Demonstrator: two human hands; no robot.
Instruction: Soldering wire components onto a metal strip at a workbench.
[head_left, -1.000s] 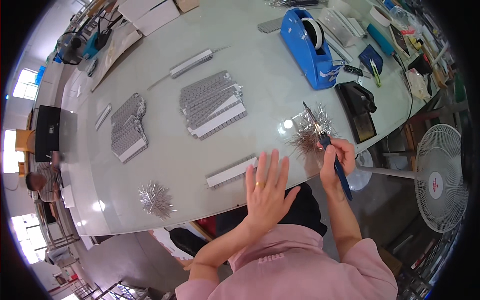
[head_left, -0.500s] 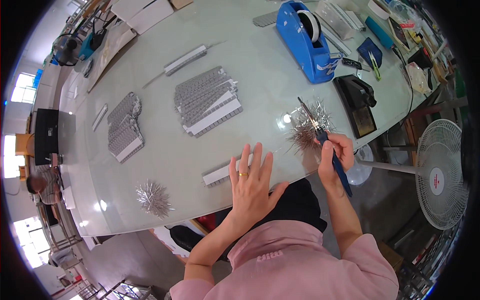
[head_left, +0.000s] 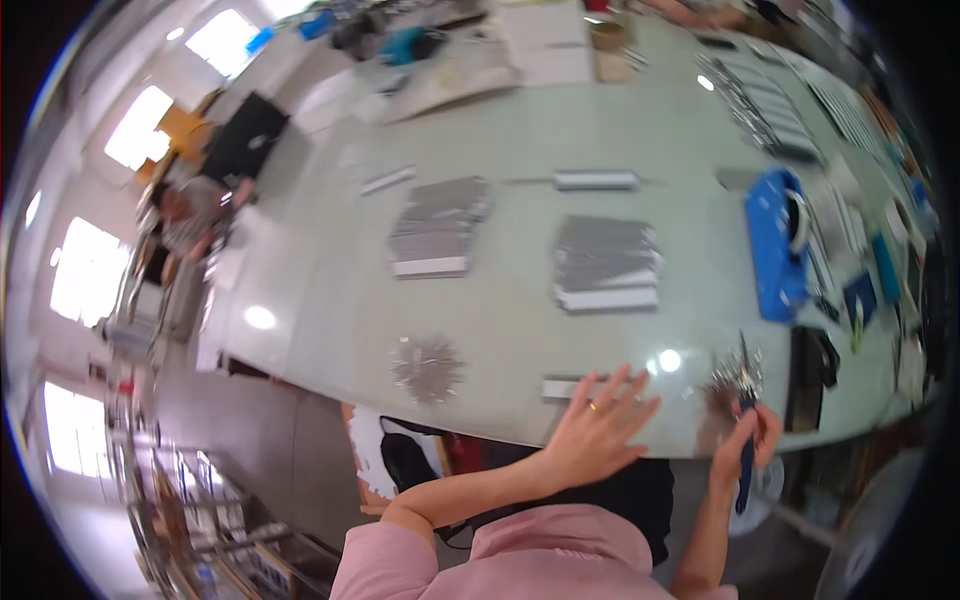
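Note:
My left hand (head_left: 600, 430) lies spread over the near edge of the table, its fingers across a white-and-grey strip (head_left: 560, 389) and covering its right end. In my right hand (head_left: 738, 446) is a soldering iron (head_left: 747, 470) with a dark blue handle, its metal tip pointing away from me. Beneath that tip sits a pile of thin silvery wire pieces (head_left: 722, 372). A similar wire pile (head_left: 428, 370) rests to the left. Farther back are two stacks of grey strips, a right stack (head_left: 605, 255) and a left stack (head_left: 437, 225), each with a white strip in front.
A blue tape dispenser (head_left: 777, 245) and a black stand (head_left: 806, 380) occupy the right side. Behind the stacks lies a strip with thin leads (head_left: 596, 180), and a small strip (head_left: 388, 180) at left. Another person (head_left: 195, 220) is at far left; someone's hands (head_left: 715, 18) show at the far edge.
The whole view has swung, so the table's contents appear farther right and turned, with some blur. Both hands keep nearly the same poses; the soldering iron stays over the wire pile.

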